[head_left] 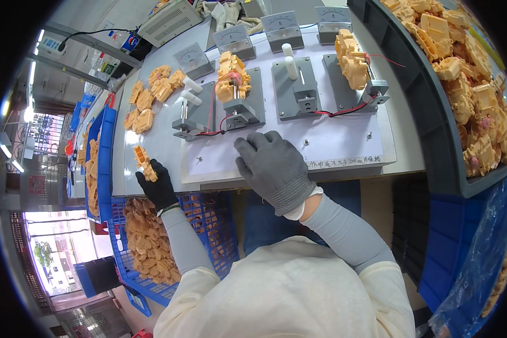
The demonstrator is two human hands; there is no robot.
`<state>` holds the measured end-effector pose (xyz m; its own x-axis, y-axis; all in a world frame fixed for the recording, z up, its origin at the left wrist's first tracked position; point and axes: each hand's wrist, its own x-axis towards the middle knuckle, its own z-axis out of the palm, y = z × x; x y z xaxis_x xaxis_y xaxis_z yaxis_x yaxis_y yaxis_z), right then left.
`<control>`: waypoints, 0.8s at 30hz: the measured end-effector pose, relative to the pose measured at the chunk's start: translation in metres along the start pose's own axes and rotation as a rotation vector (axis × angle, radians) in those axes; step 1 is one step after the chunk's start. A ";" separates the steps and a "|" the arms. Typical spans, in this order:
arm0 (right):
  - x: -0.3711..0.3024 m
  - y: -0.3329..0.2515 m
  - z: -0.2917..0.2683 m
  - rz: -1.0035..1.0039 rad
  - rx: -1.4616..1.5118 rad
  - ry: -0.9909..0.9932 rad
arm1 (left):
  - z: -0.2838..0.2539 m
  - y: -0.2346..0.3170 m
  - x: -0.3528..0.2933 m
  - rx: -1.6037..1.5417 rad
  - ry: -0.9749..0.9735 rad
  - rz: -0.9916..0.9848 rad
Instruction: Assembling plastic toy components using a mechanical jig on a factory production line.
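Observation:
My left hand (158, 186), in a black glove, grips a small orange plastic part (144, 163) at the table's left edge, above a blue basket (208, 217) of similar orange parts. My right hand (273, 166), in a grey glove, lies flat with fingers spread on the white board (343, 141), holding nothing. Just beyond it stand three grey test fixtures (298, 90) with white handles; orange parts sit in the left-middle fixture (232, 76) and the right fixture (352, 59). Red wires run between the fixtures.
Loose orange parts (149, 96) lie on the table's far left. A large dark bin (428, 112) heaped with orange parts stands on the right. Grey meter boxes (281, 28) line the back. Another blue crate (104, 163) with parts stands at the left.

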<state>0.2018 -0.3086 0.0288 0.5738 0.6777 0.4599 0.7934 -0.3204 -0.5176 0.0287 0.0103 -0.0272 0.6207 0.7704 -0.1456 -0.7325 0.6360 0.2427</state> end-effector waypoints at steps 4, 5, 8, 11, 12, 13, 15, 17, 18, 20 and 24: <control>0.001 -0.005 -0.002 0.008 -0.002 0.012 | -0.050 0.041 0.029 -0.193 -0.380 -0.335; 0.000 -0.005 -0.002 0.021 -0.010 0.025 | -0.043 0.029 0.026 -0.470 -0.380 -0.464; 0.001 -0.006 -0.002 0.025 -0.003 0.050 | -0.021 0.017 0.013 -0.240 -0.254 -0.238; 0.001 -0.008 0.000 -0.002 -0.020 0.112 | -0.016 0.015 0.009 0.027 -0.324 -0.106; 0.001 -0.009 0.000 -0.014 -0.027 0.106 | -0.015 0.014 0.008 0.019 -0.448 -0.147; 0.001 -0.010 0.000 0.001 -0.035 0.105 | -0.014 0.012 0.007 0.004 -0.448 -0.144; 0.001 -0.011 -0.001 0.008 -0.055 0.098 | -0.012 0.009 0.004 0.157 -0.354 -0.024; 0.001 -0.012 0.000 0.018 -0.079 0.116 | -0.004 -0.001 -0.004 0.514 -0.354 0.200; 0.001 -0.013 0.002 0.010 -0.092 0.110 | -0.001 -0.006 -0.008 0.884 -0.339 0.422; 0.001 -0.014 0.002 0.020 -0.105 0.125 | 0.005 -0.012 -0.013 1.077 -0.242 0.529; 0.001 -0.019 0.000 0.037 -0.130 0.096 | 0.002 -0.004 -0.014 0.666 -0.212 0.249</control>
<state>0.1874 -0.3013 0.0393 0.6153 0.5992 0.5122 0.7872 -0.4317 -0.4405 0.0241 -0.0032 -0.0242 0.5480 0.8207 0.1616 -0.5755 0.2298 0.7848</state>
